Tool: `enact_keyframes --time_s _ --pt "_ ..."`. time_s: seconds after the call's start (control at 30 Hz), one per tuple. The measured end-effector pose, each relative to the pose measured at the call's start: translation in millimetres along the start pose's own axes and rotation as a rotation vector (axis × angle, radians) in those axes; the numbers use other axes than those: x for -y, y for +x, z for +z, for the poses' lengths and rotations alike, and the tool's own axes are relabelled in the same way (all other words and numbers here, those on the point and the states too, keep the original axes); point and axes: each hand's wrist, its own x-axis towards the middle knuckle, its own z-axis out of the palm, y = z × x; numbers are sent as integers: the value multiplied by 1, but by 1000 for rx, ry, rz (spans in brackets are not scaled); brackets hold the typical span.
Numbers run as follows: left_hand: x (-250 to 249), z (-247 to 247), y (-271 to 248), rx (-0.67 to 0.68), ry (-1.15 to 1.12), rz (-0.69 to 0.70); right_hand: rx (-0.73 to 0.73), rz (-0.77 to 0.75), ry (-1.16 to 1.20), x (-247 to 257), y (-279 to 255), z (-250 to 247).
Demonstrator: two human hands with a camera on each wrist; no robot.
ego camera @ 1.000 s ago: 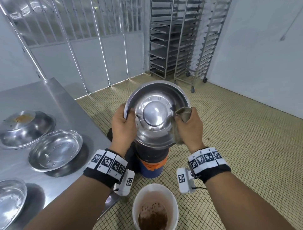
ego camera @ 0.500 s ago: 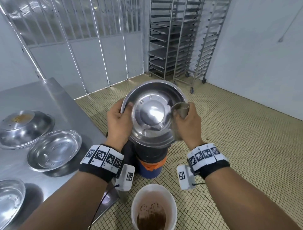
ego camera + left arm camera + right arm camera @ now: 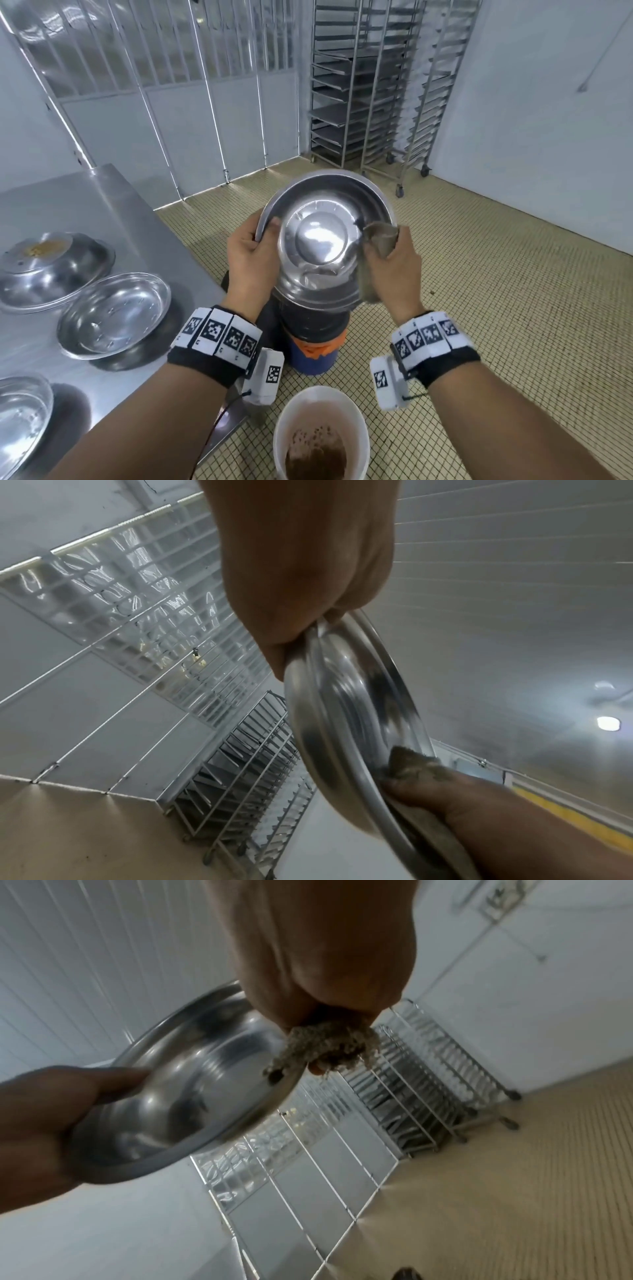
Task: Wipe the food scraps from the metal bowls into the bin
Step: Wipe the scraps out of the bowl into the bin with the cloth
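My left hand [image 3: 255, 255] grips the left rim of a shiny metal bowl [image 3: 322, 240], held tilted toward me over a dark bin [image 3: 313, 329] with an orange band. My right hand [image 3: 390, 267] holds a crumpled grey-brown cloth [image 3: 375, 240] against the bowl's right inner edge. The left wrist view has the bowl [image 3: 352, 712] edge-on, gripped by the left hand [image 3: 301, 593], with the cloth [image 3: 414, 767] at its lower rim. Seen from the right wrist, the cloth [image 3: 325, 1045] bunches in my right hand [image 3: 325, 961] at the bowl [image 3: 192, 1093] rim.
A steel table [image 3: 85, 212] on the left carries an upturned bowl with brown scraps [image 3: 51, 263], an upright bowl [image 3: 113, 315] and another bowl [image 3: 20, 414] at the near edge. A white bucket [image 3: 322, 435] with brown waste stands on the tiled floor. Wheeled racks [image 3: 376, 85] line the back wall.
Bowl and both hands have shifted slightly. The right hand with the cloth stays at the bowl's right inner edge, a little higher than half a second ago.
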Motion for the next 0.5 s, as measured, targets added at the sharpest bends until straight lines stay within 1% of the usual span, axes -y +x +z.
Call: enact_keyframes --time_s 0.03,0.1,0.17,0.23,0.27,0.33,0.37,0.4,0.43,0.5 --pt "2 -1 0 -1 0 4 15 56 36 -5 -10 4" --pt "6 -3 -5 27 17 10 28 70 14 -11 -13 5" --pt "7 -4 -10 77 48 5 38 5 -78 -6 4 -3" --pt "8 -2 -13 125 59 5 51 -106 -189 7 24 -16" --pt "7 0 -13 132 52 -1 54 -157 -221 15 31 -21" --pt "4 3 -11 100 -4 -29 19 -198 -210 23 37 -24" --pt "1 5 -9 65 -40 -31 -9 -177 -174 23 35 -21" --pt "-1 7 -8 22 -75 -17 -35 -121 -111 21 29 -17" --pt "-2 9 -7 -24 -101 3 -46 -35 -21 18 21 -10" --pt "-2 12 -6 -118 -110 37 -24 139 136 11 -3 8"
